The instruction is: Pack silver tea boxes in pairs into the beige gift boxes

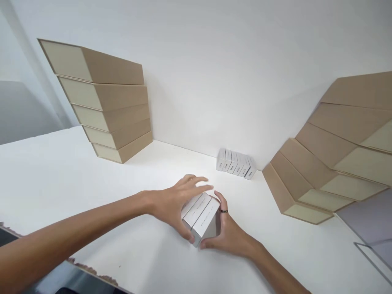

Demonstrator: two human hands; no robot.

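Observation:
Several small white boxes (207,215) with fine dark print stand side by side in a tight group on the white table, between both hands. My left hand (171,204) curves over their left side, thumb at the near lower corner and fingers reaching across the far end, some of them lifted. Around the right side wraps my right hand (232,232), with a dark ring on one finger, its thumb low at the near corner. The palms hide part of the boxes' sides.
Behind, against the white wall, a row of similar small white boxes (235,163) leans slightly. A stack of large tan boxes (119,100) rises at left; another tan stack (324,163) stands at right. The table's near edge (92,270) is chipped.

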